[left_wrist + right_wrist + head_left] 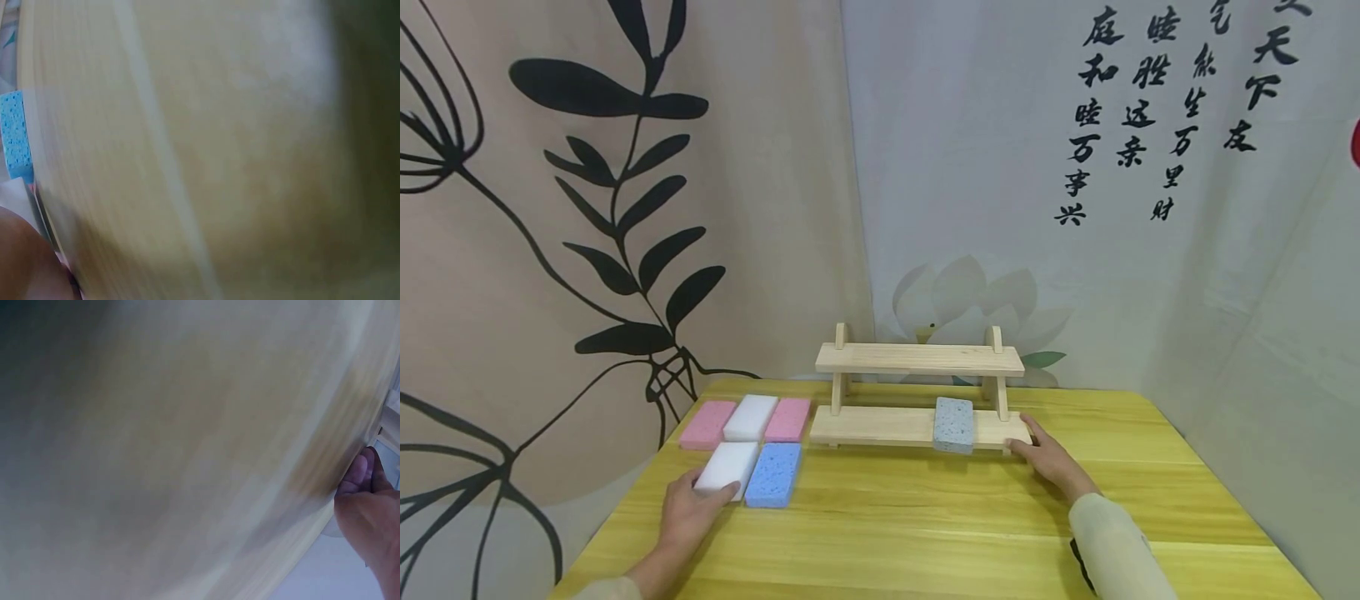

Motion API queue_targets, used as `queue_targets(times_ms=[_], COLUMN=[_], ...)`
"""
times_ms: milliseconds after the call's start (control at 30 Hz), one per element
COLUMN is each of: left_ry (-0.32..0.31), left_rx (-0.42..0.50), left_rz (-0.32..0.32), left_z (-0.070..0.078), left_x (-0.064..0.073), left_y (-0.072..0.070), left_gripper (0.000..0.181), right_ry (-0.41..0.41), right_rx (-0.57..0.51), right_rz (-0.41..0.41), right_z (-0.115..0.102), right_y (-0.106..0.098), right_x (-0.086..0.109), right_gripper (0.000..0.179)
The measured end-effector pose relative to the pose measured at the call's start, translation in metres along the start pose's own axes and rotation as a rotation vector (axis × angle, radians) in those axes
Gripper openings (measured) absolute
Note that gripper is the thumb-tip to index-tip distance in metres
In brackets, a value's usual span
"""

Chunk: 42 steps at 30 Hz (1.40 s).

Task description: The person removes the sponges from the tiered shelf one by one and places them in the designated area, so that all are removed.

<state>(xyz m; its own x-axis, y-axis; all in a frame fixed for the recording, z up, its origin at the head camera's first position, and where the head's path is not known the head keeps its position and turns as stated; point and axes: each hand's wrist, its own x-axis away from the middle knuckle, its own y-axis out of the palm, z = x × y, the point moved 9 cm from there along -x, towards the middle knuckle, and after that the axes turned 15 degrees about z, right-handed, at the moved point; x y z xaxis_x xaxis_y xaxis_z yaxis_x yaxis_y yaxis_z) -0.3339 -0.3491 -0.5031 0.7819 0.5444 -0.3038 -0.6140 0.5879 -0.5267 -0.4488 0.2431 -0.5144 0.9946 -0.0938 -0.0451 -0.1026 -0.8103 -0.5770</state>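
Note:
My left hand holds a white sponge block by its sides, thumb at the right edge, at the table's left. Right beside that block lies a blue sponge. In the left wrist view only part of the hand shows, near the blue sponge. A two-tier wooden rack stands at the back, with a grey sponge on its lower shelf. My right hand grips the right end of that shelf, thumb in front; the right wrist view shows this hand with its fingertips partly hidden.
Behind the held block, a pink sponge, a white block and another pink sponge lie in a row, left of the rack. The wooden table meets a printed curtain at the back.

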Motion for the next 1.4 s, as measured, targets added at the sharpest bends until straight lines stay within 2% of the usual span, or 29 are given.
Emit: queue_targets(times_ms=[167, 733, 1000, 1233, 1400], left_ry=[-0.009, -0.031, -0.001, 0.007, 0.018], left_rx=[-0.009, -0.009, 0.040, 0.085, 0.124], left_rz=[-0.007, 0.047, 0.052, 0.028, 0.030], left_z=[0.001, 0.004, 0.023, 0.043, 0.059], left_x=[0.001, -0.003, -0.008, -0.008, -0.006], left_y=[-0.001, -0.010, -0.005, 0.007, 0.018], left_gripper=[0.082, 0.089, 0.077, 0.081, 0.078], right_ry=[-0.001, -0.011, -0.008, -0.006, -0.002], right_rx=[-0.010, -0.004, -0.008, -0.016, -0.020], right_rz=[0.003, -0.008, -0.005, -0.010, -0.007], right_z=[0.000, 0.001, 0.001, -0.001, 0.001], right_y=[0.000, 0.000, 0.000, 0.000, 0.000], right_x=[0.000, 0.000, 0.000, 0.000, -0.001], right_gripper=[0.089, 0.089, 0.089, 0.089, 0.090])
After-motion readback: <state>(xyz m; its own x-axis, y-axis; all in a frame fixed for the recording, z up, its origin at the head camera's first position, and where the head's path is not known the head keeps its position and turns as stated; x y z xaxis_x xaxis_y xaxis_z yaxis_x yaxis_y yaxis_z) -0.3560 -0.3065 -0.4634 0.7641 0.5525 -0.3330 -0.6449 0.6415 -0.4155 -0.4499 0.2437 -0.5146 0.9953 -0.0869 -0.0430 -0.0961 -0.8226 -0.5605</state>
